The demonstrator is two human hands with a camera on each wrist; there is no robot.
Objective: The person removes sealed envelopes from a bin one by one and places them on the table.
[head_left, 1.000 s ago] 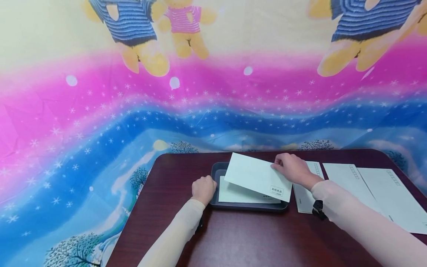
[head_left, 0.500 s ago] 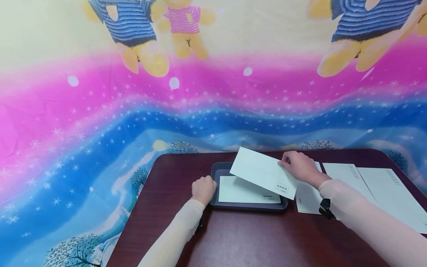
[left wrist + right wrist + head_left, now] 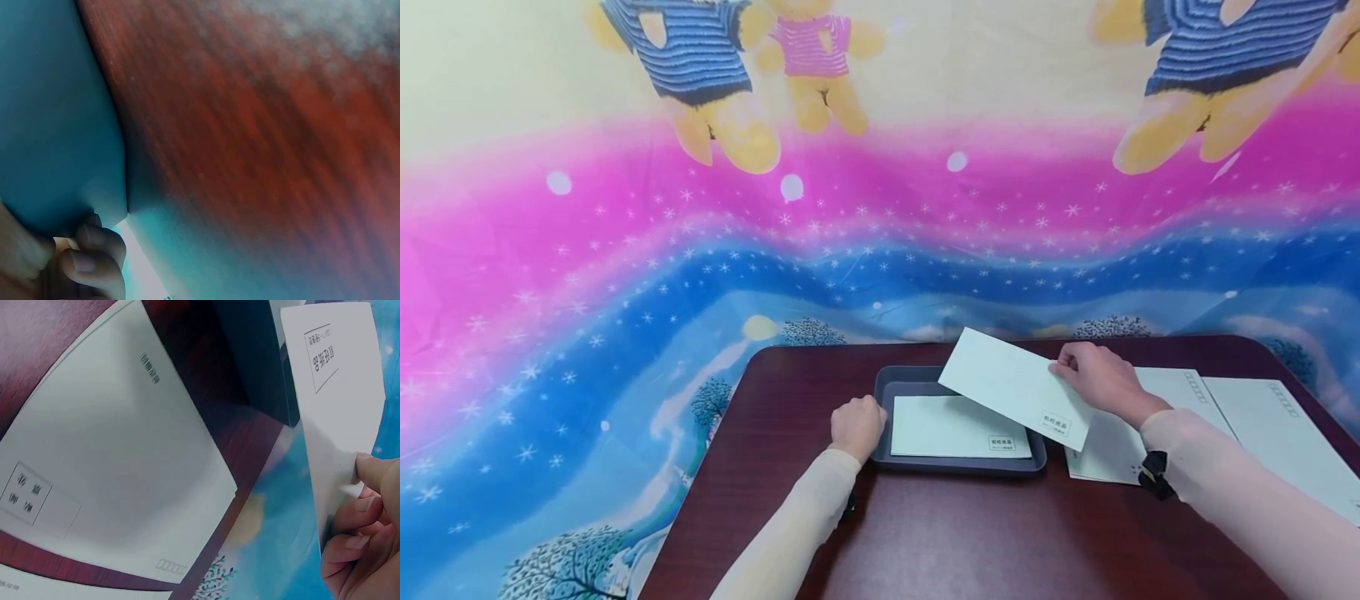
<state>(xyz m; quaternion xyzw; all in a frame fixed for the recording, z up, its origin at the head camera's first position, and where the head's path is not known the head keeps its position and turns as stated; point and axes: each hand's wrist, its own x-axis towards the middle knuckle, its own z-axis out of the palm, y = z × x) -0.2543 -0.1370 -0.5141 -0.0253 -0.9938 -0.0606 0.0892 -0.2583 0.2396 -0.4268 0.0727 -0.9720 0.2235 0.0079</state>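
Observation:
In the head view my right hand (image 3: 1101, 379) pinches a white envelope (image 3: 1007, 385) by its right edge. It hangs tilted above the right part of a dark grey tray (image 3: 925, 466), a small printed box at its lower right corner. The right wrist view shows the thumb on one face of this envelope (image 3: 344, 406) and curled fingers on the other. Another white envelope (image 3: 943, 429) lies flat inside the tray. At the tray's left rim my left hand (image 3: 857, 427) grips the edge; the left wrist view shows its curled fingers (image 3: 94, 262) against the tray wall.
Right of the tray, several white envelopes lie on the dark red-brown table (image 3: 925, 542): one nearest envelope (image 3: 1097, 458) partly under the right arm, a second envelope (image 3: 1168, 383) and a far-right envelope (image 3: 1277, 433). A patterned cloth (image 3: 880, 208) hangs behind the table's back edge.
My right hand has moved right with the envelope, uncovering more of the envelope in the tray. The left hand and the tray have stayed in place.

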